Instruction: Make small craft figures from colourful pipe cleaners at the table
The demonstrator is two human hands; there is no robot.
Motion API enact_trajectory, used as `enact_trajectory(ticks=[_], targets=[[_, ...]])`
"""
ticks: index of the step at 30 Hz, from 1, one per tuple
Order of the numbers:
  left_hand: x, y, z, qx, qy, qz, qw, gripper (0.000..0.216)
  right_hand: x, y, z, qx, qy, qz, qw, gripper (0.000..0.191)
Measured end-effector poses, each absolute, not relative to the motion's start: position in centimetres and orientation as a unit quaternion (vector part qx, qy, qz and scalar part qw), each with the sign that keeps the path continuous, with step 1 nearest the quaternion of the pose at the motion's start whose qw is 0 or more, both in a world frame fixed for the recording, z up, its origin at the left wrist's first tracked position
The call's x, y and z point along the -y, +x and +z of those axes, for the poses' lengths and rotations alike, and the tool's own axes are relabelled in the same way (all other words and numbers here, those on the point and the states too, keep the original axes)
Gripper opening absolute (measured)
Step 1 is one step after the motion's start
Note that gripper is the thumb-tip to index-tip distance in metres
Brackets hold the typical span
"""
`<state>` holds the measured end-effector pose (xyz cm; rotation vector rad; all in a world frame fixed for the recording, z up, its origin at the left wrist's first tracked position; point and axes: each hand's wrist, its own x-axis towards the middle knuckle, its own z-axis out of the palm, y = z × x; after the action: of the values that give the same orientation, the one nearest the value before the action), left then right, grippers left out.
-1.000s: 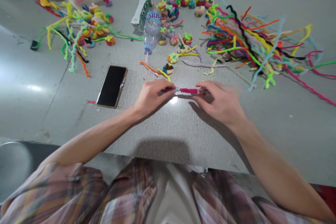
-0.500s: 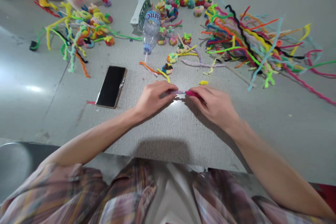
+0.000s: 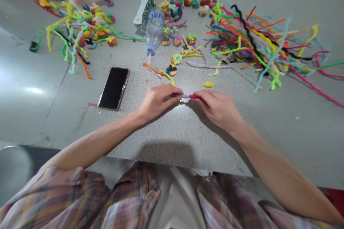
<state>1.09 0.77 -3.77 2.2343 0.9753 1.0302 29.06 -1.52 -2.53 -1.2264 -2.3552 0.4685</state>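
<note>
Between my fingertips is a short stretch of fuzzy pipe cleaner, pale lilac towards the left and magenta towards the right. My left hand (image 3: 160, 100) pinches the lilac pipe cleaner (image 3: 184, 96), whose far end is hidden under the fingers. At the other side, my right hand (image 3: 215, 107) is closed on the magenta pipe cleaner (image 3: 193, 97), which looks tightly coiled. The two colours meet in the small gap between the hands, just above the table (image 3: 166, 132). Just beyond my right fingers lies a small yellow coiled piece (image 3: 208, 84).
A phone (image 3: 114, 88) lies left of my hands. Beyond them are a clear bottle (image 3: 155, 30), a carton (image 3: 144, 13) and several small pipe-cleaner figures (image 3: 176, 59). A large heap of loose pipe cleaners (image 3: 258, 43) spreads at the right, a tangled pile (image 3: 91, 25) at the left.
Both hands stay nearly in place, with small finger shifts. Slightly more of the lilac piece shows, and my right fingers sit a little further right along the magenta coil.
</note>
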Motion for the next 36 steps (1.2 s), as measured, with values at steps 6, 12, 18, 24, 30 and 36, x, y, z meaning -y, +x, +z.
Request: enact_trajectory(ticks=[6,12,18,24,30,36], targets=[[-0.6,1.2,-3.8,-0.356,0.822,0.371,0.246,0.029,1.7,28.8,-2.6,0.849,-0.442,0.183,0.224,0.04],[-0.6,1.3,-3.9,-0.349,0.824,0.375,0.24,0.028,1.8,28.7,-2.5,0.847,-0.448,0.184,0.221,0.038],[-0.4,1.4,-3.9,-0.344,0.825,0.382,0.235,0.025,1.9,28.5,-2.5,0.853,-0.445,0.176,0.207,0.041],[-0.3,1.3,-4.0,-0.349,0.825,0.376,0.239,0.024,1.9,28.4,-2.5,0.855,-0.436,0.19,0.209,0.043],[-0.6,1.3,-3.6,-0.37,0.813,0.381,0.24,0.023,1.5,29.0,-2.5,0.843,-0.456,0.178,0.222,0.039],[-0.8,1.4,-3.4,-0.369,0.787,0.426,0.252,0.011,1.2,29.5,-2.4,0.834,-0.46,0.185,0.241,0.035]])
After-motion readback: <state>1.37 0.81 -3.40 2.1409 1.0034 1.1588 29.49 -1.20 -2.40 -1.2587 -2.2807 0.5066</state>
